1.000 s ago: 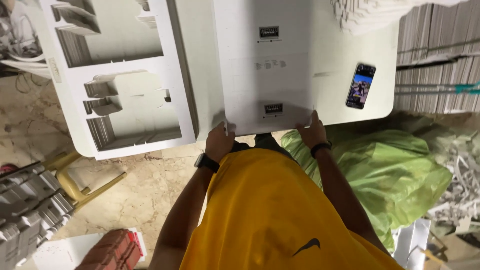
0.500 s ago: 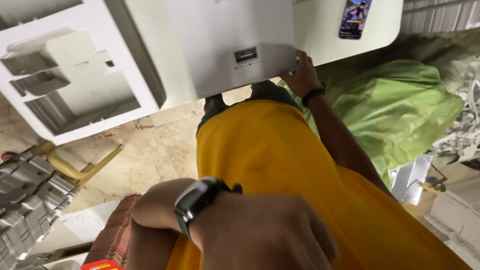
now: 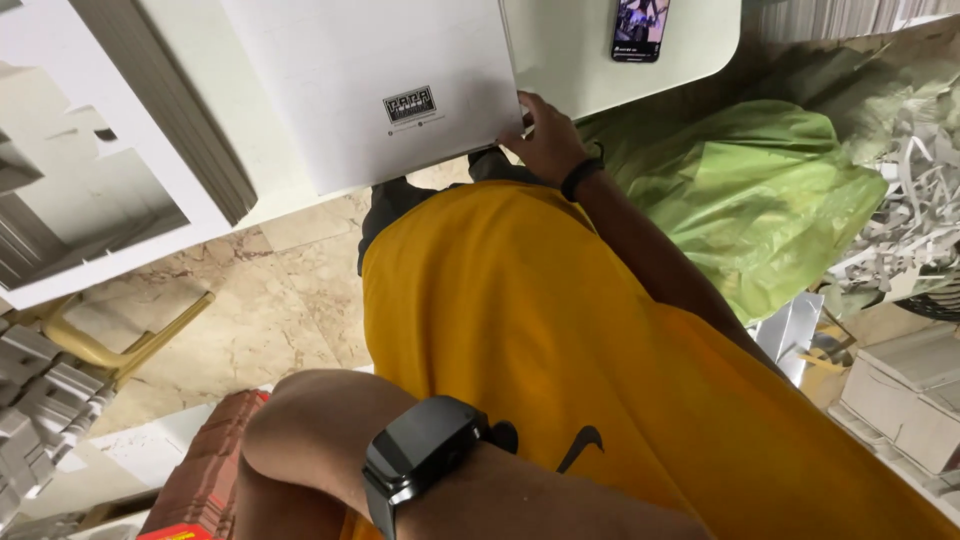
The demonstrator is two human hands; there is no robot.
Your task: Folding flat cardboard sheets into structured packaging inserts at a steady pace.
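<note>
Left arm drawn back, right hand (image 3: 545,140) fingers (image 3: 520,112) gripping white sheet (image 3: 370,90) edge

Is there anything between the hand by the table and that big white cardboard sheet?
No. The right hand already touches the near right corner of the white cardboard sheet, with nothing between them. The left hand is out of view; only its forearm and black watch show.

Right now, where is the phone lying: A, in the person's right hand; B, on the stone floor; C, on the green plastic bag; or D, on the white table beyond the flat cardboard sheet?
D: the phone lies on the white table, just past the cardboard sheet whose corner the right hand grips.
</note>
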